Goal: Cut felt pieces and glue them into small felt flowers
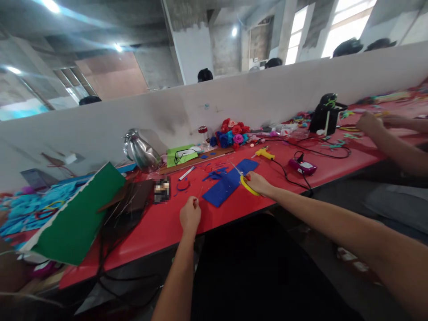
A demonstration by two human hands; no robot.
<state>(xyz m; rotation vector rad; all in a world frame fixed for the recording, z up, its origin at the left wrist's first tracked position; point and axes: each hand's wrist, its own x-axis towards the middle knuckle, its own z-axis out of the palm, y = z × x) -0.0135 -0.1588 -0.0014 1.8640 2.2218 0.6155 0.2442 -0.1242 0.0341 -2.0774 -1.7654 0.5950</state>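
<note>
My right hand (258, 183) is closed around the yellow handles of a pair of scissors (248, 185), whose blades point up and left over a blue sheet (222, 191). The sheet lies flat on the red table, dotted with tiny pale specks. Small blue scraps (216, 173) are heaped along its far edge. Left of the sheet, my left hand (190, 216) is closed in a pinch near the table's front edge. A faint thin line shows by its fingertips, too fine to name.
A yellow glue gun (265, 154) and a purple box (302, 166) with black cords lie to the right. A white marker (186, 173), steel jug (142, 151), fabric flowers (232, 133) and green board (80, 218) stand around. Another person's hand (370, 127) is at far right.
</note>
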